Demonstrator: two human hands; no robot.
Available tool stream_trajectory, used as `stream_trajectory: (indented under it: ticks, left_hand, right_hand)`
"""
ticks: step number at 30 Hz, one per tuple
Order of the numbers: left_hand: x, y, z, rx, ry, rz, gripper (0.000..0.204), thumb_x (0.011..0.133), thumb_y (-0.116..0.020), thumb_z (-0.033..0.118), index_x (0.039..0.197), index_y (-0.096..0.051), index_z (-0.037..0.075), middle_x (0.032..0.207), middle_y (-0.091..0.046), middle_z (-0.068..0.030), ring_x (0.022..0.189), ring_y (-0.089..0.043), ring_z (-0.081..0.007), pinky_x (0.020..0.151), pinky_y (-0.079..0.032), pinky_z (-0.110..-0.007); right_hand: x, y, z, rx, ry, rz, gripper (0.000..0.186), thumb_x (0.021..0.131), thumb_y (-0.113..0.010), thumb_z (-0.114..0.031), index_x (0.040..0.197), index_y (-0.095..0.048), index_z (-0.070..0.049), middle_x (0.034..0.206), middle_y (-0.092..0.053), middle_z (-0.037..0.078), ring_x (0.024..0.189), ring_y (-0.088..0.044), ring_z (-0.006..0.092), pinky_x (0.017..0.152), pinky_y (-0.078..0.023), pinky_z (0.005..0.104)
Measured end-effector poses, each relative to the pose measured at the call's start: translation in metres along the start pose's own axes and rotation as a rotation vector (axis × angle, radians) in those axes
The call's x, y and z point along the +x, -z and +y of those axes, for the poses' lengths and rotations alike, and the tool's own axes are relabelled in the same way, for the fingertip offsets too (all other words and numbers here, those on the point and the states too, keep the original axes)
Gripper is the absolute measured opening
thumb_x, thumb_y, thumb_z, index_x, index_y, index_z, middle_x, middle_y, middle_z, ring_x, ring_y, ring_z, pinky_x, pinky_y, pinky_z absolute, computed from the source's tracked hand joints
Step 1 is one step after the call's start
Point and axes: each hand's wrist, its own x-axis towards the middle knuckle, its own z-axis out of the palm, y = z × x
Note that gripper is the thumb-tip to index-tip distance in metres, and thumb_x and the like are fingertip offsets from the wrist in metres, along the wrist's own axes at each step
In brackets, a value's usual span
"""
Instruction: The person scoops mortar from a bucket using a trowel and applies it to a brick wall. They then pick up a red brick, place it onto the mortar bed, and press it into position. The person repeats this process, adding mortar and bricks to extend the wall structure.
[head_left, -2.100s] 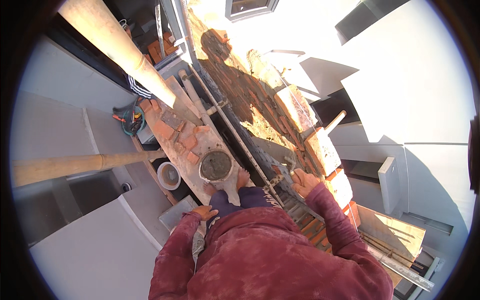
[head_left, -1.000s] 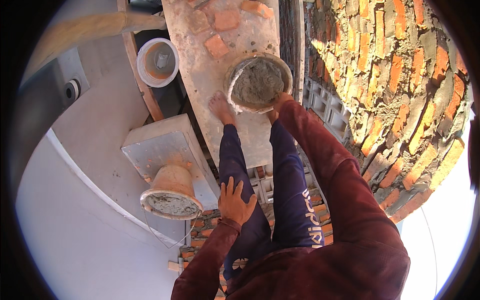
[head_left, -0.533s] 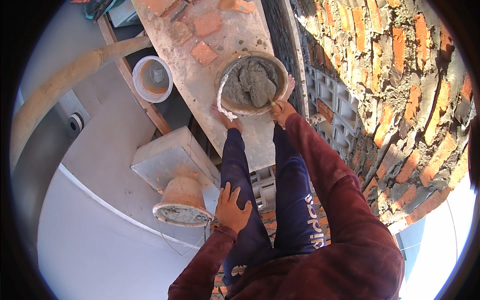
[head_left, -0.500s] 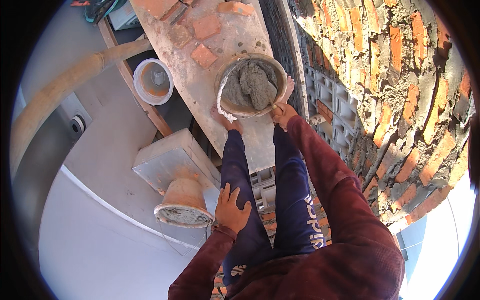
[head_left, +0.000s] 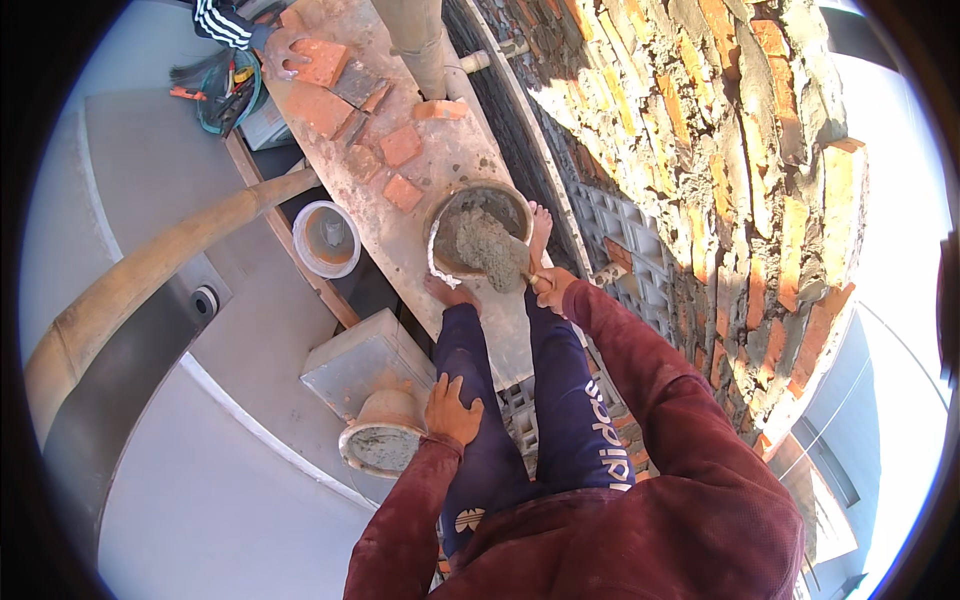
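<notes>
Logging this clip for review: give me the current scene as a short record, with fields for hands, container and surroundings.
Left hand: resting on the left leg of the dark blue trousers
Right hand: gripping a wooden-handled trowel loaded with grey mortar
Container: round grey-brown bucket, standing on a pale flat board
Ahead: broken reddish brick pieces, on the board
Right side: partly sunlit brick-and-mortar wall

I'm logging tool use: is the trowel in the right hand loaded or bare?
Loaded: grey mortar lies heaped on the trowel, ahead of the right hand.
</notes>
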Motion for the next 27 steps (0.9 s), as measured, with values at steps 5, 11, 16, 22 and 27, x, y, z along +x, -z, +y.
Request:
stream_trajectory:
  ticks: [5, 11, 16, 22, 27]
  left_hand:
    - [0.002, 0.004, -0.007, -0.057, -0.081, 0.032, 0.057, 0.079, -0.064, 0.031, 0.129, -0.055, 0.005, 0.139, -0.046, -0.0204, 0.13, -0.041, -0.0376, 0.111, -0.031, -0.044]
    - [-0.01, 0.0, -0.031, -0.118, -0.169, 0.104, 0.056, 0.08, -0.064, 0.031, 0.128, -0.055, 0.003, 0.137, -0.047, -0.023, 0.129, -0.041, -0.038, 0.11, -0.031, -0.044]
    - [-0.051, 0.084, -0.012, -0.17, -0.214, -0.018, 0.057, 0.08, -0.063, 0.032, 0.127, -0.055, 0.002, 0.13, -0.053, -0.0234, 0.125, -0.046, -0.0379, 0.107, -0.034, -0.043]
    - [-0.065, 0.146, -0.024, -0.263, -0.114, 0.071, 0.053, 0.08, -0.064, 0.032, 0.123, -0.06, 0.001, 0.119, -0.062, -0.0229, 0.112, -0.059, -0.0344, 0.096, -0.045, -0.04]
    - [-0.068, 0.146, -0.039, -0.424, -0.065, 0.212, 0.054, 0.082, -0.064, 0.032, 0.124, -0.059, -0.001, 0.117, -0.064, -0.0215, 0.109, -0.062, -0.0305, 0.093, -0.047, -0.037]
  right_hand:
    - [-0.032, 0.004, -0.001, 0.124, 0.072, -0.118, 0.029, 0.073, -0.062, 0.0, 0.101, -0.058, -0.007, 0.056, -0.048, 0.003, 0.038, -0.046, 0.0138, 0.035, -0.039, 0.0309]
    - [-0.155, -0.009, -0.039, 0.226, 0.087, -0.103, 0.021, 0.07, -0.064, 0.003, 0.085, -0.055, -0.007, 0.053, -0.044, -0.002, 0.039, -0.043, 0.0108, 0.035, -0.033, 0.0286]
    - [-0.346, 0.016, -0.125, 0.409, 0.133, 0.103, 0.021, 0.071, -0.065, 0.004, 0.087, -0.055, -0.003, 0.054, -0.044, -0.002, 0.036, -0.044, 0.0111, 0.032, -0.035, 0.0289]
    - [-0.44, 0.106, -0.227, 0.374, 0.486, 0.25, 0.023, 0.078, -0.057, 0.0, 0.099, -0.05, 0.001, 0.061, -0.047, 0.0, 0.038, -0.045, 0.0101, 0.03, -0.039, 0.0269]
    - [-0.486, 0.211, -0.29, 0.544, 0.643, 0.031, 0.023, 0.079, -0.06, -0.003, 0.101, -0.053, -0.001, 0.073, -0.053, 0.004, 0.045, -0.052, 0.012, 0.035, -0.043, 0.0277]
